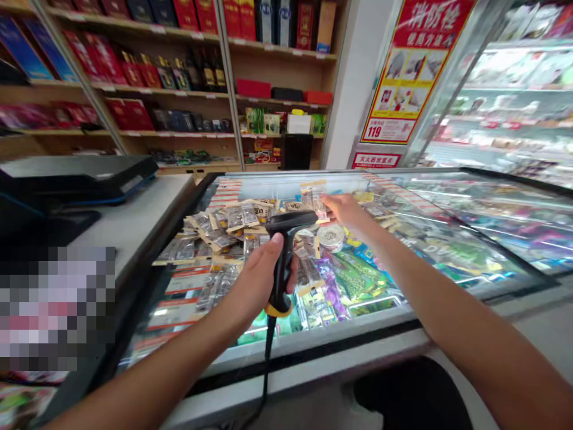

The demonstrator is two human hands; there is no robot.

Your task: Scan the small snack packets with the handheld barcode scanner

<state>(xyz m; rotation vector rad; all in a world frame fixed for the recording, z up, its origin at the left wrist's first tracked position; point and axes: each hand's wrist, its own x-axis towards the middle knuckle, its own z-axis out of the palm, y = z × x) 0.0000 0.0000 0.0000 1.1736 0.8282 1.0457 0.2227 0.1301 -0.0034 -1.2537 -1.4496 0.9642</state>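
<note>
Black plastic formed the scanner (282,263), which was up over the near half of the freezer (349,329), wrapped in the left hand (259,269) with the thumb near the top of the handle. Toward the freezer's far edge, the right hand (344,209) reached to a small packet (313,194), fingertips at its side; whether they pinched it or only touched it, I could not tell. That packet seemed the likeliest thing to slip, since its film looked slick and the contact slight. Loose packets (233,218) heaped on the freezer's glass could also have slid, I judged, had a wrist or the scanner brushed them, and the cord (270,340), hanging over the freezer's near edge, might have snagged there and tugged the handle askew. The scanner had a blunt, flattened head and a yellow collar at its foot; the packets were flat, crinkled pouches, clear over dark contents, with tan borders. Under the freezer's smooth glass lay puffy green bags (358,275) and a creased purple bag (331,283). Left of the freezer ran a pale, hard counter (147,209); behind the freezer, wood-toned shelves (286,49) held stiff boxes, and a flat red-and-yellow poster (414,65) hung beyond its far edge.
</note>
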